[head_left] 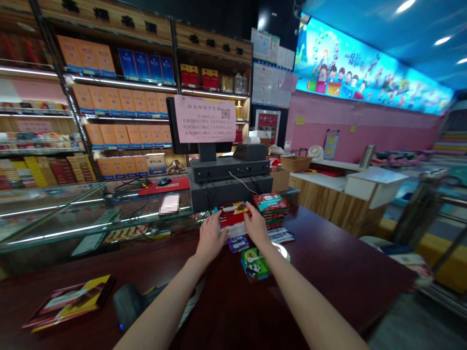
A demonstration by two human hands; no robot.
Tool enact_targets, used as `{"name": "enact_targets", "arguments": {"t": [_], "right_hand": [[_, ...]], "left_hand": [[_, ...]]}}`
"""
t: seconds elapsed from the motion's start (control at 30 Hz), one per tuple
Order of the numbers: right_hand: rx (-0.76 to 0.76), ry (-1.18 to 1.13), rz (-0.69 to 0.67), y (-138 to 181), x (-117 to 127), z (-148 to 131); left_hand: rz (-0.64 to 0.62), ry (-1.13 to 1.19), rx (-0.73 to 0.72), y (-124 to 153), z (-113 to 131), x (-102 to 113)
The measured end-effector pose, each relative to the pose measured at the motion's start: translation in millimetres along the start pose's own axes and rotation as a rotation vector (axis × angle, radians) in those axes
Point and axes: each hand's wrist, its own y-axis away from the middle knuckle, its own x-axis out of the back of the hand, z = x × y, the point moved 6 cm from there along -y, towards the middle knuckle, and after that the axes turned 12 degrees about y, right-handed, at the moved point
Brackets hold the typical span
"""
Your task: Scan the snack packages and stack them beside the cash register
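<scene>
A stack of red snack packets [232, 222], with a yellow and red one on top, stands on the dark counter against the grey till base. My left hand [211, 236] holds its left side, thumb toward the front. On its right side my right hand [256, 224] presses, so the stack sits between both hands. Just right of it is another pile of red and teal packets [270, 206]. Purple packets [239, 243] and blue-white packets [280, 236] lie in front. Nearer me, partly behind my right forearm, is a green packet with a panda [253, 265].
A barcode scanner [129, 304] and flat chocolate-coloured packets [71, 301] lie at the near left. The till screen [175, 129], with a pink paper sign [205, 119], rises behind the stacks. A glass display case [109, 218] runs along the left.
</scene>
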Motion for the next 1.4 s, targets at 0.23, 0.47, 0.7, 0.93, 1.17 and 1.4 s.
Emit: {"name": "enact_targets", "arguments": {"t": [0.23, 0.47, 0.7, 0.93, 1.17, 1.4], "right_hand": [[0.002, 0.012, -0.053, -5.5, -4.2, 2.6], [0.002, 0.002, -0.052, -4.9, -6.7, 4.9], [0.033, -0.02, -0.029, -1.7, 0.5, -1.9], [0.085, -0.053, -0.006, 12.7, 9.3, -20.5], [0.126, -0.088, -0.045, 32.2, 1.9, -49.6], [0.207, -0.137, -0.111, 48.6, -20.2, -78.4]], "left_hand": [[-0.024, -0.039, 0.044, -5.4, -0.1, 6.0], [-0.046, -0.047, 0.038, -1.7, 1.0, 5.5], [-0.05, -0.066, 0.022, 0.2, 1.5, 13.8], [-0.044, -0.109, 0.034, 10.6, -4.6, 38.0], [-0.016, -0.173, 0.043, 26.0, -10.8, 80.2], [0.005, -0.26, 0.099, 46.3, -28.6, 136.9]]}}
